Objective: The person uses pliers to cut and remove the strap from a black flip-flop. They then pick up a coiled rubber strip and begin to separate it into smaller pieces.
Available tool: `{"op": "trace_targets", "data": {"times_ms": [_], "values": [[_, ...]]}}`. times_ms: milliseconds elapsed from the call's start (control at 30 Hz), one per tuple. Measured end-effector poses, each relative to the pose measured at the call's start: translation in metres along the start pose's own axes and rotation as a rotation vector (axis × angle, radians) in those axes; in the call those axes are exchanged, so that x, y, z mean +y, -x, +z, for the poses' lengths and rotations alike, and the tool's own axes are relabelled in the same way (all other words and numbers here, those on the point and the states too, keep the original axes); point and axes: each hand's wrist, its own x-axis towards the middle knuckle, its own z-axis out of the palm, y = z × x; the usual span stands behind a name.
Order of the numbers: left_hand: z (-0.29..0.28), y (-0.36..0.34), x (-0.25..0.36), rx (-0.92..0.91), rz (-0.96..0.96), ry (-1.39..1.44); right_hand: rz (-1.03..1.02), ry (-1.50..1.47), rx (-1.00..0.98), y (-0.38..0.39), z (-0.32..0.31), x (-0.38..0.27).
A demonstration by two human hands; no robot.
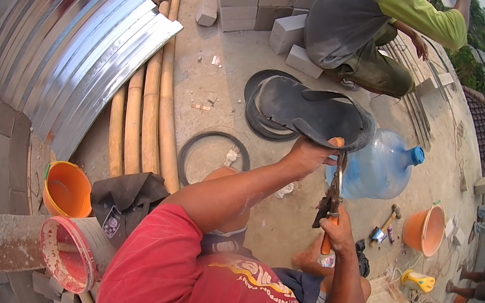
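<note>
My left hand point(311, 158) is closed on the near edge of a black flip-flop sandal point(289, 105), which is held up in front of me with its strap showing. My right hand point(340, 230) grips what looks like a pair of snips point(332, 196) by an orange handle. The snips' metal end points up and reaches the sandal's edge beside my left fingers; exactly where it touches is hidden. Behind the sandal lies a coil of black hose or cable point(260, 122), partly covered. A clear blue water jug point(382, 169) lies on its side just beyond my hands.
Bamboo poles point(150, 103) and corrugated metal sheets point(85, 52) lie at left. Orange buckets point(68, 189) point(425, 229) stand on both sides, with a paint-stained pail point(72, 251) near left. A hammer point(387, 222) lies at right. Ahead, a person point(354, 35) sits by grey blocks point(287, 33).
</note>
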Motion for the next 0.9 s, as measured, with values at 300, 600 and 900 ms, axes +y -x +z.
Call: {"op": "trace_targets", "data": {"times_ms": [300,600,900], "values": [[-0.002,-0.004,-0.007,0.002,-0.009,0.011,-0.047,0.047,-0.014,-0.001,0.0,0.008],[0.003,-0.004,-0.01,-0.028,0.013,0.001,0.001,0.08,0.014,0.004,-0.002,0.005],[-0.005,-0.013,-0.018,-0.058,0.027,-0.005,0.075,0.085,-0.017,0.017,-0.005,-0.009]]}}
